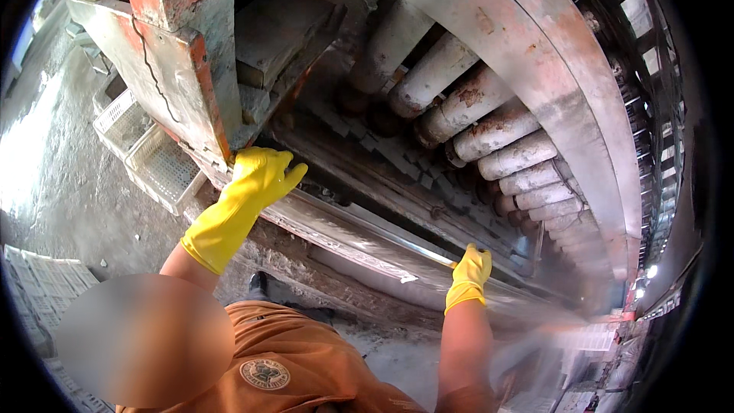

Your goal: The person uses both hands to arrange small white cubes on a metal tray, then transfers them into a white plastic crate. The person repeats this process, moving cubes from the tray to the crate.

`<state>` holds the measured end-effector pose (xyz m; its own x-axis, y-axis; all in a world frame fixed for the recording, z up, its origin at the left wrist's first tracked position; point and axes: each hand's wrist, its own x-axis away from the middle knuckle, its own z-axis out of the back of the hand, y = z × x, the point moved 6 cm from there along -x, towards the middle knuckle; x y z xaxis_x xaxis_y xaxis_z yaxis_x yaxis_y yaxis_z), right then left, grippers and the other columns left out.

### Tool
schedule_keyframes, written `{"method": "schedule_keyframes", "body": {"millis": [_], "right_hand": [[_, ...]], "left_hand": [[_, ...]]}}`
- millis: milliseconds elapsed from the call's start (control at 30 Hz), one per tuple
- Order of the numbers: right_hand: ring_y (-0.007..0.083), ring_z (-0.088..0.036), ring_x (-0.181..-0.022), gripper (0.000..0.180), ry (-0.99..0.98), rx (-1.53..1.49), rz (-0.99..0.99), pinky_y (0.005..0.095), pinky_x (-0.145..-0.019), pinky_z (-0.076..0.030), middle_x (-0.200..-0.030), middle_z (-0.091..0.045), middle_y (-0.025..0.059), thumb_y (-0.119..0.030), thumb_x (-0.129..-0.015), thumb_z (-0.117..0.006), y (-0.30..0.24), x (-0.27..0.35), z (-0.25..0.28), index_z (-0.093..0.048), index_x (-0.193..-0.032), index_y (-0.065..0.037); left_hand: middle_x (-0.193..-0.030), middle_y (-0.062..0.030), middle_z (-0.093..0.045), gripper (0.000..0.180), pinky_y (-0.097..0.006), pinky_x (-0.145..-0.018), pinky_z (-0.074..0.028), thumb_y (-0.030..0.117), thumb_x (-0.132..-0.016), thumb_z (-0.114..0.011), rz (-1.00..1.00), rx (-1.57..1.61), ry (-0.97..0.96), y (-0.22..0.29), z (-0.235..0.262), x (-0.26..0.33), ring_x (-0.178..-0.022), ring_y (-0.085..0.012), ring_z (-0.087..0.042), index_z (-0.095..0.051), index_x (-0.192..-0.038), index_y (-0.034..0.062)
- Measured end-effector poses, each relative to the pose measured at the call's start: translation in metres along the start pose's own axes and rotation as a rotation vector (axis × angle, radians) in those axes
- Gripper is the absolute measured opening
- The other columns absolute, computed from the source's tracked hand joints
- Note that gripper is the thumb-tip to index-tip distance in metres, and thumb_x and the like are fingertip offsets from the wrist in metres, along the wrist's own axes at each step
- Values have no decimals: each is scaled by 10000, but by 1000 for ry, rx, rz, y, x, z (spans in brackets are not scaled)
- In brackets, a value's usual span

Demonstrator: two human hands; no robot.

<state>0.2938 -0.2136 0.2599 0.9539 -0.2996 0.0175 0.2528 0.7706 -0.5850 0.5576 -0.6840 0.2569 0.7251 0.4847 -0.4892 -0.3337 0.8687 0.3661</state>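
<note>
My left hand, in a long yellow rubber glove, rests at the machine's near edge beside a worn red-and-grey post. Its thumb and fingers are apart, with nothing seen between them. Farther right, my right hand, gloved alike, has its fingers curled at the end of a thin shiny metal bar. That bar lies along the long trough at the machine's front. Some of the right fingertips are hidden behind the glove.
A row of several stained, thick rollers runs under a broad curved metal panel. White plastic crates stand on the floor at left, and pale stacked pieces lie lower left. Spray or dust blurs the lower right.
</note>
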Motion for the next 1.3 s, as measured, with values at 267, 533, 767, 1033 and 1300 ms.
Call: {"method": "schedule_keyframes", "body": {"millis": [267,533,767,1033,1300], "right_hand": [[353,-744,-700,530,42,96,-2,412,-528,-644,-1076,-713,250,-406,-1009,-588,-1,12,10,-604,-1256,63],[316,-764,-659,522,2,133,-14,391,-632,-591,-930,-767,206,-403,-1026,-548,16,10,8,-596,-1289,45],[328,-752,-629,524,2,189,-21,414,-688,-576,-880,-754,222,-385,-1006,-566,32,10,12,-591,-1281,60],[335,-755,-640,523,14,171,-28,419,-667,-596,-937,-761,217,-401,-999,-594,48,8,9,-599,-1306,22],[333,-752,-640,535,-20,145,-70,406,-629,-604,-979,-755,219,-391,-1000,-594,42,11,16,-594,-1313,44]], "left_hand": [[-851,-172,-743,403,-481,-750,-552,447,-863,-731,39,17,-219,0,-10,-5,-824,-373,-713,-767,-934,52],[-956,-186,-756,467,-480,-836,-547,479,-880,-711,90,60,-402,-1,-12,-12,-932,-381,-714,-758,-1024,37],[-986,-202,-752,494,-493,-870,-537,476,-875,-716,63,46,-290,2,-13,-6,-966,-388,-707,-741,-1077,25],[-1005,-195,-753,504,-491,-887,-530,481,-878,-711,64,9,-283,10,-16,2,-974,-384,-707,-734,-1103,31],[-1029,-196,-750,510,-495,-886,-526,488,-881,-705,63,-13,-299,17,-9,-5,-985,-378,-705,-728,-1123,40]]}}
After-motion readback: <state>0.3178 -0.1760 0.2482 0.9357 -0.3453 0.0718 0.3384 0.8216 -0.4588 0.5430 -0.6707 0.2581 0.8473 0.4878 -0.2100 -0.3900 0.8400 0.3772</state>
